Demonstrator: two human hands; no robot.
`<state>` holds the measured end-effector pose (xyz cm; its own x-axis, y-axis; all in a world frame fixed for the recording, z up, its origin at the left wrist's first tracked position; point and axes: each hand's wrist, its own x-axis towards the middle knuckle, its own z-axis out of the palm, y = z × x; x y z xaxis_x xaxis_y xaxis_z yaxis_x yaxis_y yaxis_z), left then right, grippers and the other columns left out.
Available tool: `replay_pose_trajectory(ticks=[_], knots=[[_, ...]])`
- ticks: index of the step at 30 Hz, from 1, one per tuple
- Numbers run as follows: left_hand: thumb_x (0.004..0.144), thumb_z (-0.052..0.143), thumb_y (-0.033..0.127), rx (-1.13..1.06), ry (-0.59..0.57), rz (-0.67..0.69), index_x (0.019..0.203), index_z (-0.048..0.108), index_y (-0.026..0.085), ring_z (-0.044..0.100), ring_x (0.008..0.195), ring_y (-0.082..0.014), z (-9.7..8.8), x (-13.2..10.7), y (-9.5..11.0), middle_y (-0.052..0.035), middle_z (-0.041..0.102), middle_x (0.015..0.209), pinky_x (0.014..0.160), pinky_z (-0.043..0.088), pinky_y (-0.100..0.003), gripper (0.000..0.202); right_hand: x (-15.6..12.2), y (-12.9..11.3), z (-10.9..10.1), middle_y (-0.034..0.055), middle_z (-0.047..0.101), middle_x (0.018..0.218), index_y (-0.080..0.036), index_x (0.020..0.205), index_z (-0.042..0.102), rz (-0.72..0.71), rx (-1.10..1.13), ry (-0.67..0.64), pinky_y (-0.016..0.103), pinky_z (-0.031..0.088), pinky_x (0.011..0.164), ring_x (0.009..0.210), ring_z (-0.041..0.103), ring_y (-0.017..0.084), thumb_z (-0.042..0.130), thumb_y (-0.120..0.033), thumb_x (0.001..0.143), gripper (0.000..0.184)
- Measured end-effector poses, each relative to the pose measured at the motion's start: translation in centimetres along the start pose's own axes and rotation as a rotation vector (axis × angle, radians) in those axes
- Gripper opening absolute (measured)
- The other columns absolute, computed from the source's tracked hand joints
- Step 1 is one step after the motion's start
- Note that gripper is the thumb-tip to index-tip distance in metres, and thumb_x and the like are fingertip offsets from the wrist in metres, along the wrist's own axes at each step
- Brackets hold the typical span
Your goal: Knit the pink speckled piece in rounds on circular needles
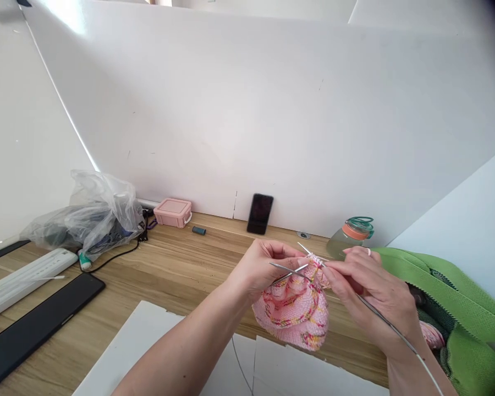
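A pink knitted piece with yellow and magenta flecks hangs between my hands above the desk. My left hand is closed on its upper edge, near crossing metal knitting needle tips. In my right hand, thumb and fingers pinch a knitting needle whose tip meets the stitches at the top. That needle's cable runs back under my right wrist. Another thin cable hangs below my left forearm. The fabric partly hides the needles, and the working yarn is hard to make out.
Along the back stand a pink box, a phone and a glass bottle. A green bag lies right. Left are a plastic bag, a power strip and a black tablet-like slab. White board lies in front.
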<state>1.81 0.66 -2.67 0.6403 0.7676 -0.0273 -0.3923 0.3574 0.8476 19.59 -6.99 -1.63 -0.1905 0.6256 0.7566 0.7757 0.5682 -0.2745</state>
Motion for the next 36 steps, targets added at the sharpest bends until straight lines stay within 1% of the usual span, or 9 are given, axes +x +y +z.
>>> replay_pose_trajectory(ticks=[11, 16, 18, 21, 24, 27, 30, 33, 36], knots=[[0.049, 0.091, 0.027, 0.002, -0.075, -0.079, 0.078, 0.076, 0.010, 0.062, 0.060, -0.0104, -0.3, -0.3, 0.6, -0.0064, 0.072, 0.071, 0.062, 0.047, -0.022, 0.037, -0.4, 0.9, -0.8, -0.0014, 0.050, 0.059, -0.024, 0.073, 0.068, 0.204, 0.391, -0.076, 0.033, 0.045, 0.066, 0.062, 0.049, 0.015, 0.056, -0.021, 0.089, 0.020], [0.045, 0.092, 0.032, -0.022, -0.074, -0.102, 0.070, 0.075, 0.009, 0.059, 0.059, -0.0109, 0.4, -0.4, 0.6, -0.0065, 0.070, 0.066, 0.060, 0.045, -0.023, 0.038, -0.5, 0.6, -0.4, -0.0034, 0.044, 0.056, -0.024, 0.073, 0.067, 0.138, 0.203, -0.043, 0.036, 0.044, 0.073, 0.057, 0.043, 0.014, 0.061, -0.028, 0.088, 0.016], [0.046, 0.091, 0.036, -0.009, -0.078, -0.078, 0.068, 0.075, 0.009, 0.056, 0.056, -0.0094, 0.5, -0.5, 0.5, -0.0047, 0.068, 0.063, 0.056, 0.041, -0.021, 0.039, -0.5, 0.5, -0.3, -0.0032, 0.046, 0.059, -0.025, 0.084, 0.068, 0.076, 0.057, -0.029, 0.039, 0.043, 0.080, 0.062, 0.047, 0.016, 0.065, -0.040, 0.085, 0.016], [0.051, 0.089, 0.038, 0.076, -0.127, -0.059, 0.069, 0.075, 0.008, 0.048, 0.050, -0.0062, 0.7, -0.7, 0.0, -0.0007, 0.061, 0.056, 0.049, 0.032, -0.020, 0.037, -0.4, 0.4, 0.1, 0.0049, 0.063, 0.085, -0.023, 0.108, 0.062, 0.057, -0.088, -0.143, 0.045, 0.044, 0.089, 0.094, 0.060, 0.029, 0.062, -0.072, 0.071, 0.061], [0.055, 0.086, 0.039, 0.107, -0.195, -0.088, 0.067, 0.074, 0.009, 0.044, 0.048, -0.0053, 1.0, -0.8, -0.7, 0.0007, 0.058, 0.054, 0.049, 0.029, -0.021, 0.034, -0.3, 0.5, 0.6, 0.0122, 0.063, 0.112, -0.021, 0.122, 0.053, 0.021, -0.054, -0.331, 0.047, 0.047, 0.093, 0.116, 0.055, 0.034, 0.054, -0.082, 0.065, 0.084], [0.053, 0.087, 0.038, 0.053, -0.129, -0.055, 0.065, 0.073, 0.009, 0.047, 0.053, -0.0062, 1.1, -0.5, -0.8, -0.0010, 0.062, 0.059, 0.054, 0.033, -0.021, 0.035, -0.1, 0.5, 0.8, 0.0087, 0.063, 0.099, -0.020, 0.118, 0.057, -0.104, -0.058, -0.140, 0.052, 0.040, 0.102, 0.096, 0.061, 0.028, 0.069, -0.066, 0.068, 0.069], [0.054, 0.087, 0.041, -0.002, -0.058, -0.031, 0.066, 0.072, 0.009, 0.049, 0.054, -0.0073, 0.6, -0.3, -0.1, -0.0019, 0.062, 0.060, 0.055, 0.035, -0.022, 0.038, 0.0, 0.4, 0.6, -0.0015, 0.055, 0.072, -0.024, 0.100, 0.067, -0.104, 0.000, 0.032, 0.052, 0.040, 0.103, 0.069, 0.053, 0.016, 0.074, -0.032, 0.079, 0.024], [0.058, 0.084, 0.044, -0.031, -0.042, -0.059, 0.066, 0.070, 0.008, 0.050, 0.052, -0.0074, -0.1, -0.2, 0.7, -0.0019, 0.061, 0.059, 0.054, 0.036, -0.021, 0.039, 0.0, 0.4, 0.2, -0.0034, 0.053, 0.070, -0.027, 0.101, 0.068, -0.015, 0.179, -0.029, 0.049, 0.041, 0.102, 0.064, 0.050, 0.013, 0.058, -0.013, 0.087, 0.022], [0.052, 0.088, 0.035, -0.020, -0.020, -0.062, 0.073, 0.072, 0.008, 0.055, 0.055, -0.0087, -0.5, -0.2, 1.0, -0.0037, 0.065, 0.065, 0.057, 0.041, -0.022, 0.038, -0.1, 0.4, -0.3, -0.0032, 0.053, 0.072, -0.027, 0.108, 0.067, 0.013, 0.236, -0.111, 0.048, 0.039, 0.104, 0.066, 0.052, 0.013, 0.051, -0.012, 0.090, 0.028]])
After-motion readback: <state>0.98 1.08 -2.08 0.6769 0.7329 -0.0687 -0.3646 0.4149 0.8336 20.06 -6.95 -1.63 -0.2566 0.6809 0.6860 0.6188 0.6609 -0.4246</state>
